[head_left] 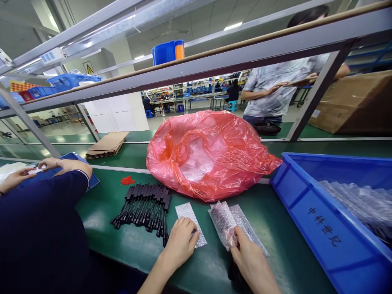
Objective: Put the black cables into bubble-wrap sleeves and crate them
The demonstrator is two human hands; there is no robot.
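My left hand rests over a flat bubble-wrap bag on the green bench, fingers curled together against it. In my right hand a bubble-wrap bag is pinched near its lower end. Just beyond that hand lies more bubble wrap. A black object, partly hidden by my right hand, shows below it; its kind is unclear. Left of my hands, several black adapters with short cables lie in a row. A small heap of red pieces sits behind them.
A large red plastic bag spreads across the bench ahead. At right stands a blue bin with bubble-wrapped items inside. A co-worker in dark blue works close by on the left. Flattened cardboard lies behind; another person stands beyond the bench.
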